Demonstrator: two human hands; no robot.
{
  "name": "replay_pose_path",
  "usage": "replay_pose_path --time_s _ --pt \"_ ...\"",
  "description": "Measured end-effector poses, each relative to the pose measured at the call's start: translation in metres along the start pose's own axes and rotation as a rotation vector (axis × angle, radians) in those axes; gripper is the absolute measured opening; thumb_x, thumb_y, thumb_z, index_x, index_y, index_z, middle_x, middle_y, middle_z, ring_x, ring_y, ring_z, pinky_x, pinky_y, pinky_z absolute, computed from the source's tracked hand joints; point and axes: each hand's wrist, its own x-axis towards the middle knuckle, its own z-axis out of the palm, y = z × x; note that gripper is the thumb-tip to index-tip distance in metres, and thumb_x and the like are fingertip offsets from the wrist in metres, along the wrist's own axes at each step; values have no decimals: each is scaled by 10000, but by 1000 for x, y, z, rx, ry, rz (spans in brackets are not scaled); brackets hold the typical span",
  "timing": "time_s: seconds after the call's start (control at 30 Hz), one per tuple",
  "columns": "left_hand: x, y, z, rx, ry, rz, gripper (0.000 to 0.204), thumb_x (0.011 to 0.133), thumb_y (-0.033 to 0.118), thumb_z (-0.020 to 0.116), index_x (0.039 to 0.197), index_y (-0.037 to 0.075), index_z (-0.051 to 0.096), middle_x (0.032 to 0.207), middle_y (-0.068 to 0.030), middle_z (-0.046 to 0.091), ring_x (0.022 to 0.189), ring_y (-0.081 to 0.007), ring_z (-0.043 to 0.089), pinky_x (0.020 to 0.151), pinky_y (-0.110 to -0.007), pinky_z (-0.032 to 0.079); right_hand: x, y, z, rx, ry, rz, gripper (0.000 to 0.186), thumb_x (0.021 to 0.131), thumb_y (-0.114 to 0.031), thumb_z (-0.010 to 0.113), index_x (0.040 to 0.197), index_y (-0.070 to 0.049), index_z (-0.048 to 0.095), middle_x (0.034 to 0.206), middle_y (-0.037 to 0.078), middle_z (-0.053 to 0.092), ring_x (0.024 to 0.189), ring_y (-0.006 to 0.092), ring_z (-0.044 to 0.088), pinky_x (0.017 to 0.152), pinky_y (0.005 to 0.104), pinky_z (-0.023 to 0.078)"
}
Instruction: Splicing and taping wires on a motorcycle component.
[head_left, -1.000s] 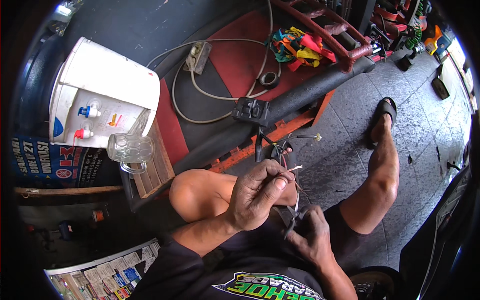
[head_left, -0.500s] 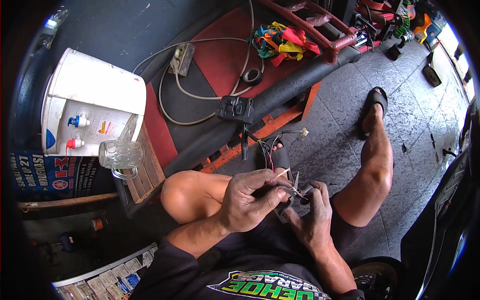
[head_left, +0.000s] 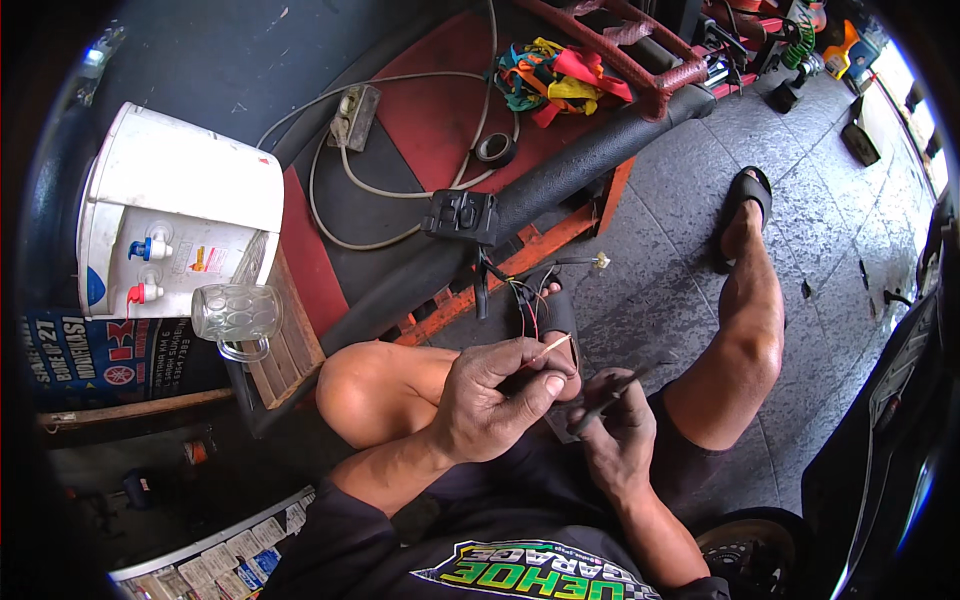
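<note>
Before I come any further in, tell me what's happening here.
A person is working with bare hands. The left hand pinches a thin pale wire, its end sticking out past the fingertips. The right hand, just beside it, grips a dark tool, too blurred to make out clearly. Beyond them, a black switch block rests at the black padded bar, and a glass mug stands by the white water dispenser.
</note>
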Motion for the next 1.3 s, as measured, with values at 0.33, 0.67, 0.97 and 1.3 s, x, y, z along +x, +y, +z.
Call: replay_pose_path --time_s 0.33,0.67,0.97,1.3 --pt "-12 -7 -10 -102 -10 -172 92 899 40 675 969 -19 666 882 -3 649 742 -14 521 659 -184 435 7 -20 -8 551 46 136 367 902 -111 733 1184 -5 523 947 26 589 822 79 572 762 236 481" --pt "-11 -9 5 -261 8 -4 197 970 182 541 1031 -5 536 825 -12 538 696 -41 428 654 -195 377 18 -43 -6 813 143 40 478 854 -20 752 1235 -54 466 1098 175 656 806 113 619 714 229 508" --pt "-13 -12 -1 -251 -63 17 175 1014 179 500 1017 6 521 834 -37 532 693 -65 431 652 -208 375 33 -55 -15 846 130 156 521 841 -1 749 1248 -36 426 1143 200 650 932 137 627 883 255 505" --pt "-11 -15 1 -58 10 27 156 1020 132 527 1064 -17 544 834 -58 600 732 -83 567 674 -225 484 14 -57 -5 836 319 66 540 837 42 732 1259 -54 409 953 121 638 861 131 607 805 244 498"
